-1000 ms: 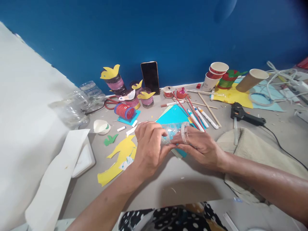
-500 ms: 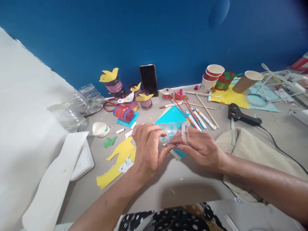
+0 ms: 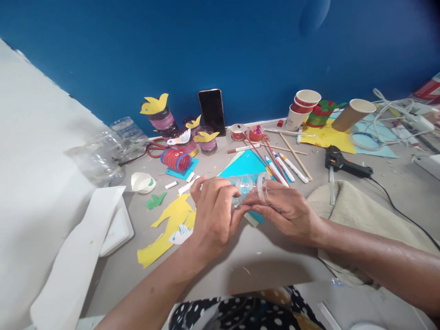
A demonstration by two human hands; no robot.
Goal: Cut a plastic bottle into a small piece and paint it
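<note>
A clear plastic bottle piece (image 3: 246,184) lies sideways between my two hands, above the blue paper (image 3: 252,164). The fingers of my left hand (image 3: 215,208) curl round its left end. My right hand (image 3: 290,211) grips the right end, with some fingers inside the open rim and the thumb outside below. Both thumbs nearly meet at the underside. The fingertips of my left hand are partly hidden behind the plastic. Left of my hands lie yellow paper scraps (image 3: 165,236) and a green paper cutout (image 3: 156,200).
Markers (image 3: 292,169) and sticks lie beyond my hands. A glue gun (image 3: 347,165) and a beige cloth (image 3: 354,220) are at the right. Decorated bottle pieces (image 3: 163,120) and a phone (image 3: 211,112) stand by the wall. Paper cups (image 3: 298,114) stand behind; clear bottles (image 3: 99,153) lie left.
My left hand has turned slightly around the plastic piece, and its fingers have shifted a little. The view has moved slightly. Both hands keep their hold.
</note>
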